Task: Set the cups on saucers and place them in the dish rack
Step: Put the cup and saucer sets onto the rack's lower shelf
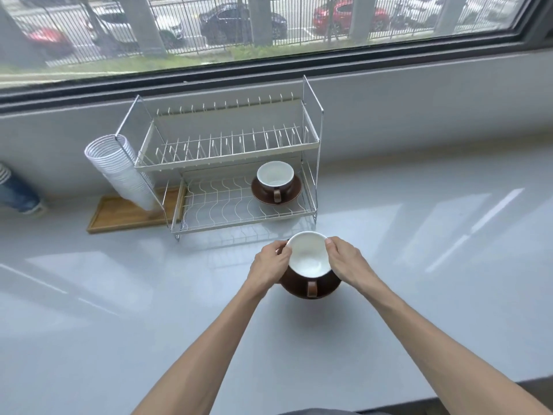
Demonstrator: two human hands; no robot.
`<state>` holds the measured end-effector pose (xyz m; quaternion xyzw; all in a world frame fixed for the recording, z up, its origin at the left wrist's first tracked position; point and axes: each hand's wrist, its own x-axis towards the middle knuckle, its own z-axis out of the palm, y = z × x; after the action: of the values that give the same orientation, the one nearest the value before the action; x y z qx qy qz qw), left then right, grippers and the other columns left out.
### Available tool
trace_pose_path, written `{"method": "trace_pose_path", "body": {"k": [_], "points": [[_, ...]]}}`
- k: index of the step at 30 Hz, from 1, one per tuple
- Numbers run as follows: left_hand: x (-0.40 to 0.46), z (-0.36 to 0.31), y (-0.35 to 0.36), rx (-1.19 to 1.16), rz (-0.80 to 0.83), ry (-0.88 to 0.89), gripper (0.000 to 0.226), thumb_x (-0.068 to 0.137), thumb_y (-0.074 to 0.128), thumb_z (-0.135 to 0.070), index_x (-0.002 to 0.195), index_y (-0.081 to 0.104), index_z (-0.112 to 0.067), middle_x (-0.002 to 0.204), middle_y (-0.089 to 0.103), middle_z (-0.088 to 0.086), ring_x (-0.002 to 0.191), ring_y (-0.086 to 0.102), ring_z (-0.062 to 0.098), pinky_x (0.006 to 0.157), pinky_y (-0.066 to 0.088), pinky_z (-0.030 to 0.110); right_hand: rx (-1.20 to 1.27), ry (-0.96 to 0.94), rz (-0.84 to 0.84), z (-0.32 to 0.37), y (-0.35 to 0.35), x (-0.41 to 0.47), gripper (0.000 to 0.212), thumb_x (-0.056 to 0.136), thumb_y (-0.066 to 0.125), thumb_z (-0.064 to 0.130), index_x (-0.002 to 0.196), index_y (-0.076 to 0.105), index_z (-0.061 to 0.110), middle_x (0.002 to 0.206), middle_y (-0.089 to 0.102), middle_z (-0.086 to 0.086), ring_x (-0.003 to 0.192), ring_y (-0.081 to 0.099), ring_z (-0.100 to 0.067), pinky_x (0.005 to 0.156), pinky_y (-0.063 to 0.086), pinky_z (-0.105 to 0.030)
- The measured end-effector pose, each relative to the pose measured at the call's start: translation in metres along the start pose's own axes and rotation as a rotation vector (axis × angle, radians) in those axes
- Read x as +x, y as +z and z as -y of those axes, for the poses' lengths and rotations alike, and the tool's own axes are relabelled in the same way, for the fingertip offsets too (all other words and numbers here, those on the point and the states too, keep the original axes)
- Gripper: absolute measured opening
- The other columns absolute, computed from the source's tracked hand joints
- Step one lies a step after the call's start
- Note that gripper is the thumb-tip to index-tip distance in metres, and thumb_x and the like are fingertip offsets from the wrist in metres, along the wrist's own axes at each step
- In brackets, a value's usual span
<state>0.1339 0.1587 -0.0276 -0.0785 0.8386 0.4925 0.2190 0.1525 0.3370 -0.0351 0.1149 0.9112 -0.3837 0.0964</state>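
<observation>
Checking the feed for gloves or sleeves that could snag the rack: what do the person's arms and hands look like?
Both arms are bare from the bottom edge of the frame to the wrists, with no sleeves in view. The left hand and right hand wear no gloves, and no rings, watch or bands show. Fingernails look short. Nothing hangs loose from either arm.

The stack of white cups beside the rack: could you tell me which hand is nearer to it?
Left. The left hand grips the held cup's left side, toward the stack of white cups; the right hand grips its far side.
</observation>
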Motion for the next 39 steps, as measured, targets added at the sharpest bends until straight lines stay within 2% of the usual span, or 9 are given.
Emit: {"method": "trace_pose_path", "body": {"k": [3,7,13,17,23,28,31,35,39], "points": [[0.002,0.004,-0.020,-0.033,-0.023,-0.011,0.043,0.090,0.044,-0.040,0.127,0.064,-0.032,0.118,0.068,0.002,0.105,0.067,0.024,0.081,0.064,0.044,0.008,-0.026,0.013,0.019,0.006,0.006,0.043,0.105,0.024,0.032,0.110,0.058,0.005,0.107,0.063,-0.013,0.104,0.055,-0.033,0.092,0.043,-0.042],[0.007,0.009,-0.047,-0.089,-0.048,-0.024,0.039,0.090,0.045,-0.038,0.122,0.067,-0.031,0.115,0.070,0.002,0.103,0.069,0.023,0.079,0.064,0.045,0.019,-0.043,0.040,0.043,0.018,0.018,0.042,0.105,0.026,0.032,0.093,0.053,0.003,0.099,0.062,-0.015,0.098,0.055,-0.034,0.084,0.042,-0.040],[0.032,0.009,-0.087,-0.099,-0.085,-0.030,0.036,0.095,0.046,-0.031,0.124,0.067,-0.028,0.111,0.071,0.007,0.101,0.069,0.025,0.076,0.064,0.042,0.088,-0.084,0.064,0.079,0.030,0.042,0.034,0.104,0.028,0.028,0.076,0.042,0.014,0.075,0.047,-0.001,0.076,0.044,-0.021,0.064,0.033,-0.032],[0.051,0.007,-0.107,-0.108,-0.099,-0.039,0.032,0.095,0.044,-0.026,0.117,0.067,-0.027,0.107,0.068,0.004,0.093,0.063,0.024,0.082,0.063,0.047,0.075,-0.084,0.074,0.102,0.039,0.063,0.039,0.104,0.028,0.034,0.072,0.043,0.017,0.074,0.048,0.003,0.083,0.047,-0.022,0.073,0.036,-0.034],[0.076,0.012,-0.134,-0.136,-0.137,-0.095,0.027,0.093,0.047,-0.026,0.114,0.065,-0.028,0.101,0.065,0.005,0.091,0.062,0.026,0.085,0.061,0.049,0.041,-0.110,0.137,0.132,0.052,0.089,0.044,0.104,0.027,0.038,0.087,0.054,0.007,0.090,0.059,-0.010,0.098,0.055,-0.032,0.081,0.037,-0.037],[0.091,0.011,-0.159,-0.136,-0.145,-0.140,0.042,0.086,0.049,-0.037,0.126,0.063,-0.031,0.116,0.067,0.007,0.101,0.065,0.028,0.080,0.062,0.044,0.050,-0.131,0.179,0.152,0.064,0.111,0.047,0.104,0.028,0.037,0.103,0.059,0.002,0.099,0.064,-0.012,0.101,0.056,-0.030,0.084,0.039,-0.036],[0.105,0.008,-0.178,-0.145,-0.154,-0.151,0.037,0.095,0.050,-0.033,0.130,0.061,-0.030,0.119,0.066,0.008,0.100,0.064,0.028,0.075,0.059,0.038,0.058,-0.152,0.199,0.165,0.073,0.125,0.047,0.104,0.027,0.035,0.111,0.059,0.001,0.111,0.064,-0.015,0.107,0.055,-0.030,0.091,0.039,-0.038],[0.127,0.008,-0.200,-0.129,-0.193,-0.147,0.038,0.090,0.053,-0.036,0.127,0.063,-0.030,0.120,0.065,0.003,0.108,0.063,0.029,0.089,0.059,0.046,0.074,-0.166,0.228,0.184,0.083,0.145,0.050,0.104,0.025,0.036,0.120,0.057,0.001,0.124,0.060,-0.015,0.116,0.052,-0.031,0.100,0.038,-0.043],[0.146,0.008,-0.213,-0.088,-0.230,-0.134,0.050,0.076,0.052,-0.046,0.123,0.064,-0.034,0.124,0.066,0.001,0.112,0.064,0.029,0.097,0.055,0.051,0.095,-0.140,0.247,0.203,0.090,0.167,0.055,0.104,0.023,0.045,0.134,0.051,0.007,0.140,0.052,-0.011,0.128,0.045,-0.028,0.098,0.032,-0.037]]}}
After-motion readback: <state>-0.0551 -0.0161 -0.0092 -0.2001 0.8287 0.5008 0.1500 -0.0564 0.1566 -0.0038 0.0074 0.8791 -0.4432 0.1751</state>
